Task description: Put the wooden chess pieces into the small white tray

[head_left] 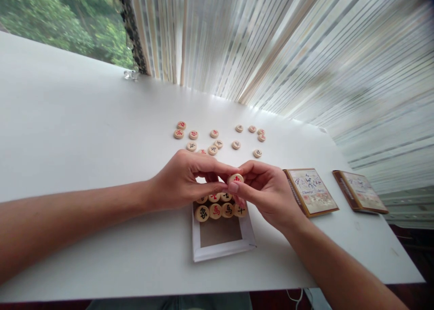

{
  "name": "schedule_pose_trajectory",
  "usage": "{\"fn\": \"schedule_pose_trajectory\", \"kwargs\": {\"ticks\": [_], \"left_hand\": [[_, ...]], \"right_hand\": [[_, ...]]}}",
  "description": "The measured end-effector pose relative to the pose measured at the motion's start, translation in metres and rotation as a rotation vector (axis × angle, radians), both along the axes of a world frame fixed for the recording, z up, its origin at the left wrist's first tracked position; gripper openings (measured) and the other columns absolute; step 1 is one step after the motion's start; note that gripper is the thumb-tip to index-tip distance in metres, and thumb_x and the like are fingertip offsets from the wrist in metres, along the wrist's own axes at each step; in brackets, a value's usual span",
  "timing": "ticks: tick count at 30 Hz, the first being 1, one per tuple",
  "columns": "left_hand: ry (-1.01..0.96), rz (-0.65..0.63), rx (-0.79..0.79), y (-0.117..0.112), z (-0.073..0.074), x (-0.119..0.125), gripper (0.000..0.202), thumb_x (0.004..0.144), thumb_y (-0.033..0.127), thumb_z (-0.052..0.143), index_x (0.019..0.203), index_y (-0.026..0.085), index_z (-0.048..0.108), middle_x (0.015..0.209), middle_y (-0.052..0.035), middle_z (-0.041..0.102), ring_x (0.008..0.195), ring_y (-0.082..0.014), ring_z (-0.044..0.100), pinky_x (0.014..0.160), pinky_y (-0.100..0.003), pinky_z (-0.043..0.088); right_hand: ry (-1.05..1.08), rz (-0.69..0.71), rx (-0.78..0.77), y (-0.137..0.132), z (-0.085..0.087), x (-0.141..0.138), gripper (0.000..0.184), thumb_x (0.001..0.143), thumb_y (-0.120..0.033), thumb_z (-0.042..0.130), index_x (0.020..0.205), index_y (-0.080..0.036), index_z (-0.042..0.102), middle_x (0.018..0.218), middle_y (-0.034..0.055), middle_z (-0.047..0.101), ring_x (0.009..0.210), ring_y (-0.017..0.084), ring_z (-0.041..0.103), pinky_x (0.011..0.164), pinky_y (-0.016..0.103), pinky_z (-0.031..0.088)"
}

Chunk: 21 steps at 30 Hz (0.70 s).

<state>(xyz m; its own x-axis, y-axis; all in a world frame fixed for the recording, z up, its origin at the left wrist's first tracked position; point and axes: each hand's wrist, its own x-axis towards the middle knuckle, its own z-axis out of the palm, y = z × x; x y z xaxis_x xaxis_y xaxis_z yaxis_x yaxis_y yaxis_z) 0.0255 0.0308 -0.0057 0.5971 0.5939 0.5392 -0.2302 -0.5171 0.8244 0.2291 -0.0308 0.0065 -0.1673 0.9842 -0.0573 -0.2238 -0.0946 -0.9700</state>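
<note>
Both hands meet above a shallow white box tray [220,249] on the white table [84,165]. My left hand [185,178] and my right hand [266,190] pinch one round wooden chess piece [235,178] with a red character between their fingertips. Just under the hands, rows of wooden pieces [221,210] with black and red characters lie packed in the tray's far half. The tray's near half shows its bare brown bottom. Beyond the hands, several loose wooden pieces [217,138] lie scattered on the table.
Two flat box parts with printed pictures lie to the right, one [312,191] close to my right hand and one [361,191] nearer the table's right edge. Striped blinds [288,47] hang behind the table. A window with green trees [61,20] shows at the upper left.
</note>
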Motion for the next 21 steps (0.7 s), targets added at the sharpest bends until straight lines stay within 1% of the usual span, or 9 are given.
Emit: {"fn": "schedule_pose_trajectory", "kwargs": {"ticks": [2,6,12,16,21], "left_hand": [[0.004,-0.002,0.061,0.0003,0.0005,-0.0001,0.036,0.085,0.001,0.082,0.117,0.018,0.085,0.095,-0.0071,0.087,0.081,-0.0156,0.083,0.072,-0.016,0.066],[0.021,0.011,0.114,0.0005,0.0012,-0.0003,0.037,0.086,0.001,0.081,0.117,0.019,0.084,0.091,-0.0061,0.086,0.078,-0.0143,0.081,0.07,-0.016,0.064],[0.041,0.062,0.169,0.0013,-0.0007,-0.0016,0.026,0.085,0.012,0.087,0.111,0.015,0.084,0.089,-0.0079,0.086,0.071,-0.0151,0.078,0.066,-0.019,0.063],[0.049,0.088,0.161,0.0003,-0.0014,-0.0018,0.023,0.085,0.013,0.087,0.108,0.016,0.085,0.089,-0.0074,0.086,0.072,-0.0154,0.079,0.066,-0.019,0.063],[0.031,0.068,0.115,-0.0007,-0.003,-0.002,0.023,0.088,0.014,0.085,0.11,0.017,0.085,0.092,-0.0069,0.086,0.077,-0.0162,0.082,0.07,-0.019,0.065]], "right_hand": [[-0.016,-0.002,0.0,-0.0001,0.0002,0.0,0.027,0.065,-0.011,0.101,0.079,-0.017,0.078,0.066,-0.0019,0.077,0.052,0.007,0.067,0.049,0.011,0.055],[-0.057,-0.005,0.026,-0.0008,0.0002,0.0008,0.023,0.07,-0.015,0.099,0.078,-0.017,0.077,0.065,-0.0012,0.077,0.05,0.007,0.066,0.049,0.012,0.054],[-0.092,0.03,0.06,-0.0025,0.0015,-0.0001,0.02,0.082,-0.026,0.093,0.08,-0.016,0.076,0.062,-0.0009,0.075,0.049,0.007,0.066,0.049,0.013,0.053],[-0.093,0.041,0.074,-0.0029,0.0006,0.0006,0.017,0.085,-0.024,0.091,0.082,-0.017,0.076,0.062,-0.0013,0.074,0.051,0.007,0.067,0.05,0.013,0.053],[-0.013,0.087,0.047,-0.0014,0.0003,0.0019,0.014,0.083,-0.019,0.092,0.086,-0.017,0.079,0.068,-0.0006,0.078,0.053,0.007,0.07,0.052,0.013,0.059]]}}
